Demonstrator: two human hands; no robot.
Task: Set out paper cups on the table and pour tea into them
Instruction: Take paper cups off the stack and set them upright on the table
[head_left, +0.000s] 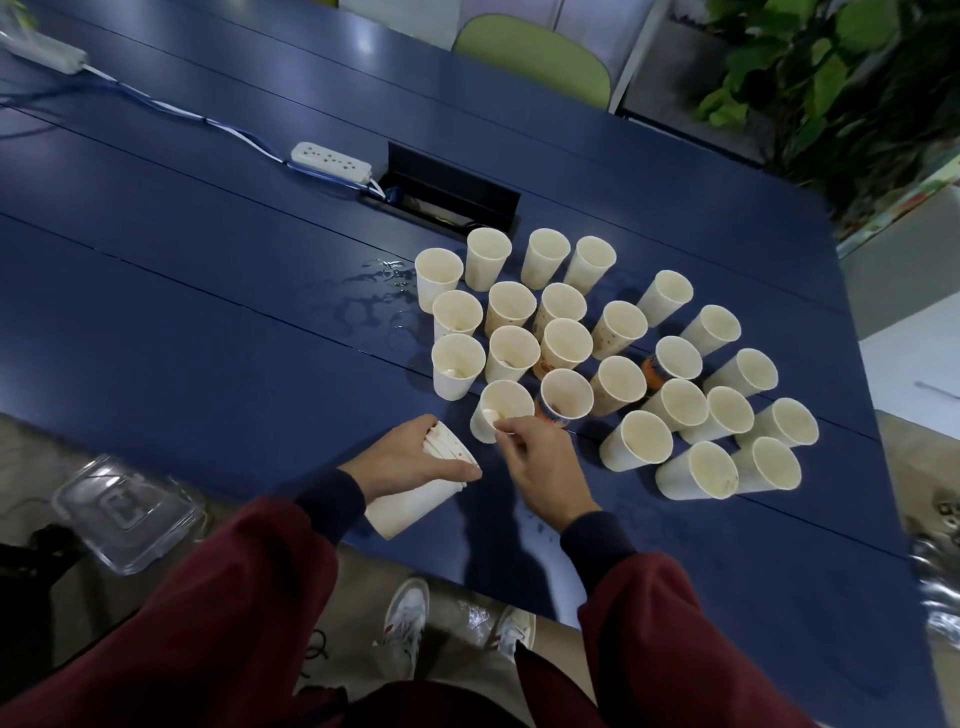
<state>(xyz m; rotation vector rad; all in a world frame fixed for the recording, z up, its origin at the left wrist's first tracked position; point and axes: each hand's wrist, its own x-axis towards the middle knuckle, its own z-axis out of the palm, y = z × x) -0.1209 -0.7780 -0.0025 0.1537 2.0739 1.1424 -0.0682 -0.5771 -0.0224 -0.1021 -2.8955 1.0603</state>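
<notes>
Left hand (410, 457) fingers (427, 425) curled round cup stack (410, 501); right hand (543, 467) fingers pinching rim of nearest cup (482, 425) on table (208, 312).

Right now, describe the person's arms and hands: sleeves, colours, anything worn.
The left sleeve and right sleeve are loose and dark red. Each ends in a snug navy band at the wrist, the left cuff and the right cuff. The left hand and right hand are bare: no gloves, rings or watch show.

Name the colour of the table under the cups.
The table is dark blue, seen in the head view.
</notes>
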